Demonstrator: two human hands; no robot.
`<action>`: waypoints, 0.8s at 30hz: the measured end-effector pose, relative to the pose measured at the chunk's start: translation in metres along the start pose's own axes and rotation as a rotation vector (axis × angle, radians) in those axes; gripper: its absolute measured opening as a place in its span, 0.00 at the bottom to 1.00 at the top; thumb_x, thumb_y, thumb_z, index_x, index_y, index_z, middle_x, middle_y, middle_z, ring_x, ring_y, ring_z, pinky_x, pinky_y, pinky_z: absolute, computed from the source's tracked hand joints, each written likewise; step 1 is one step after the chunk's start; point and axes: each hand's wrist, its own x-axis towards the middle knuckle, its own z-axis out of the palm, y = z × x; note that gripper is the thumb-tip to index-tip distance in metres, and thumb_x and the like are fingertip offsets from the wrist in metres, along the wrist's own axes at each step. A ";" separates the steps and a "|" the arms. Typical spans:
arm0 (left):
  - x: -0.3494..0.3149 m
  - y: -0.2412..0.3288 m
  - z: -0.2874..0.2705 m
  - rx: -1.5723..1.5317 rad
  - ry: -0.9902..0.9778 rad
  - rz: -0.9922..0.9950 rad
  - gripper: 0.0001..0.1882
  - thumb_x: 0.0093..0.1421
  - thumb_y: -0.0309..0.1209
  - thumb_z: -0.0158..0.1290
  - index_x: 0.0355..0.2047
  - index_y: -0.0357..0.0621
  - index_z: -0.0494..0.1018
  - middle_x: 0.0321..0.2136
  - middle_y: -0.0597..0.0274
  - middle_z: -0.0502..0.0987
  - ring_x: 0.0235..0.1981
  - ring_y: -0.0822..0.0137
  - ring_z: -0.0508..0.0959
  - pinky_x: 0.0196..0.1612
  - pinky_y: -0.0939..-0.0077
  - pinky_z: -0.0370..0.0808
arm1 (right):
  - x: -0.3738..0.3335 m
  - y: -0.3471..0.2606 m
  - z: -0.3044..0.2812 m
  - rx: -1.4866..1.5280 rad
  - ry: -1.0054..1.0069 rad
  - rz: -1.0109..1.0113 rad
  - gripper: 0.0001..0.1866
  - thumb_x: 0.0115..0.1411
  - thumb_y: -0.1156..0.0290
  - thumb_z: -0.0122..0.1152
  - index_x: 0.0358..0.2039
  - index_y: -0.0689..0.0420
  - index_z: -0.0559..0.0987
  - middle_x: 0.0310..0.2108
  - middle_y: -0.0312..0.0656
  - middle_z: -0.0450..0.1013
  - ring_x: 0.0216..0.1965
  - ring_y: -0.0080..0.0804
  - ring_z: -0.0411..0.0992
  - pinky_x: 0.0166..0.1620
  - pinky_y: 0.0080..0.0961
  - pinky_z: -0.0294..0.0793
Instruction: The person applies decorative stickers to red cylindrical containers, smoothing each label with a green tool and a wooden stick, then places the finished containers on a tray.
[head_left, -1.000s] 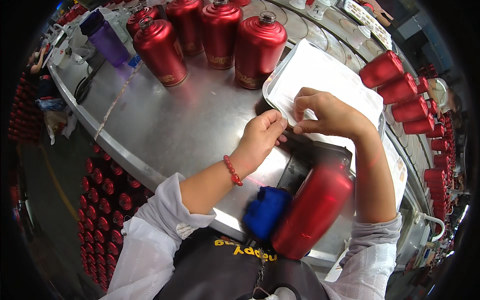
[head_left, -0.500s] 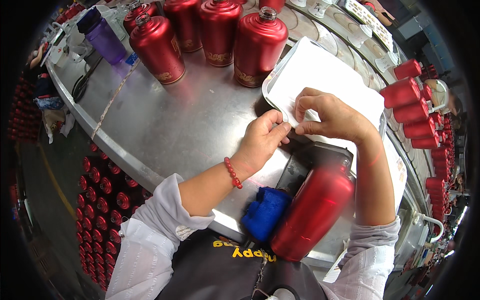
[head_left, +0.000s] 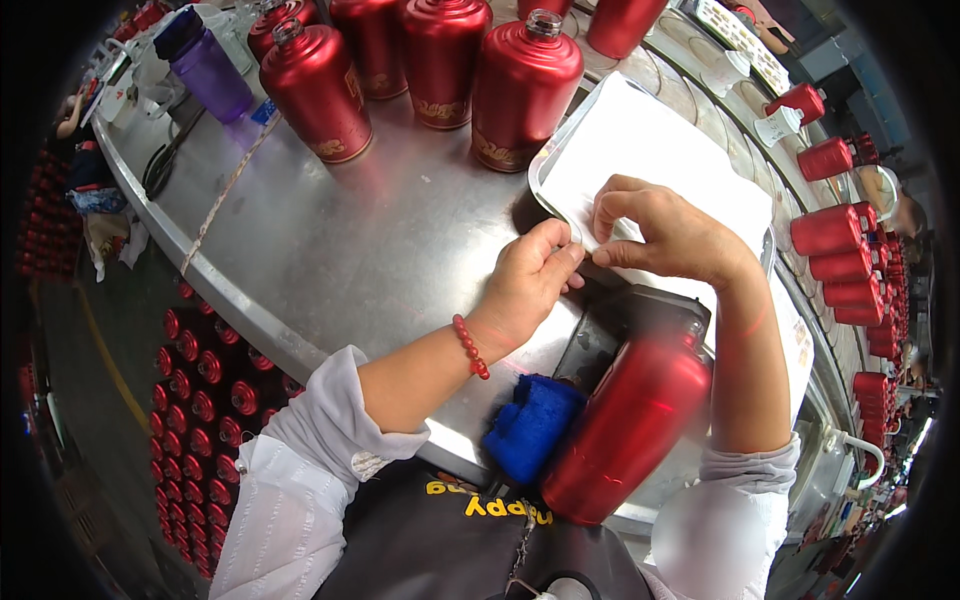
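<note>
The left hand [head_left: 528, 283] lies palm down on the steel table [head_left: 330, 250], forearm bare to a rolled white sleeve [head_left: 300, 470] and a red bead bracelet [head_left: 470, 347] at the wrist; its thumb and forefinger are pinched shut at the corner of the white sheet [head_left: 640, 150]. The right hand [head_left: 665, 232] arches over the same corner, fingertips curled down and closed on the sheet's edge, touching the left fingertips. The sheet lies in a shallow metal tray [head_left: 545, 195] directly under and beyond both hands. Compared with the frame half a second ago, the two hands keep the same pinching posture at the same corner; the row of red bottles beyond them sits slightly lower in view, consistent with a small head shift. Near the right forearm, a red bottle [head_left: 625, 430] lies tilted on a black holder [head_left: 620, 325], with a blue cloth [head_left: 530, 425] just beside it on the left-hand side. Beyond the hands stand upright red bottles [head_left: 525, 90]; a purple bottle [head_left: 205, 65] stands far to the left. More red bottles line a conveyor [head_left: 835, 240] past the right hand, and others fill crates [head_left: 205, 370] below the table edge.
</note>
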 end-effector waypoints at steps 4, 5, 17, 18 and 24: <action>0.002 0.000 -0.001 0.020 0.013 0.014 0.09 0.71 0.34 0.49 0.43 0.42 0.72 0.34 0.70 0.76 0.34 0.79 0.78 0.37 0.84 0.73 | 0.003 0.001 -0.001 -0.004 -0.024 0.015 0.13 0.57 0.66 0.71 0.34 0.61 0.79 0.38 0.45 0.74 0.41 0.43 0.74 0.46 0.35 0.73; 0.002 -0.001 -0.001 0.026 0.016 0.019 0.08 0.71 0.34 0.49 0.43 0.42 0.72 0.34 0.70 0.76 0.33 0.79 0.78 0.37 0.84 0.73 | 0.004 0.000 -0.001 -0.006 -0.036 0.027 0.13 0.57 0.66 0.71 0.34 0.61 0.79 0.39 0.44 0.74 0.41 0.41 0.74 0.46 0.34 0.73; 0.005 -0.001 0.001 0.054 0.103 0.083 0.08 0.69 0.30 0.50 0.37 0.36 0.71 0.26 0.62 0.78 0.28 0.74 0.78 0.33 0.76 0.75 | 0.005 0.009 -0.003 0.051 -0.055 -0.028 0.10 0.61 0.68 0.67 0.36 0.62 0.80 0.40 0.45 0.75 0.41 0.41 0.74 0.46 0.33 0.73; 0.005 -0.001 0.001 0.057 0.106 0.080 0.08 0.69 0.30 0.51 0.37 0.36 0.72 0.26 0.62 0.78 0.28 0.74 0.78 0.33 0.76 0.75 | 0.005 0.010 -0.004 0.058 -0.056 -0.033 0.09 0.62 0.69 0.66 0.37 0.62 0.79 0.40 0.45 0.75 0.41 0.41 0.74 0.47 0.33 0.73; 0.006 -0.003 -0.001 0.080 0.072 0.047 0.07 0.69 0.32 0.52 0.40 0.41 0.73 0.32 0.70 0.78 0.31 0.79 0.77 0.34 0.84 0.72 | 0.005 0.018 -0.002 0.093 -0.041 -0.030 0.08 0.61 0.74 0.62 0.38 0.65 0.79 0.42 0.47 0.75 0.43 0.40 0.73 0.48 0.32 0.72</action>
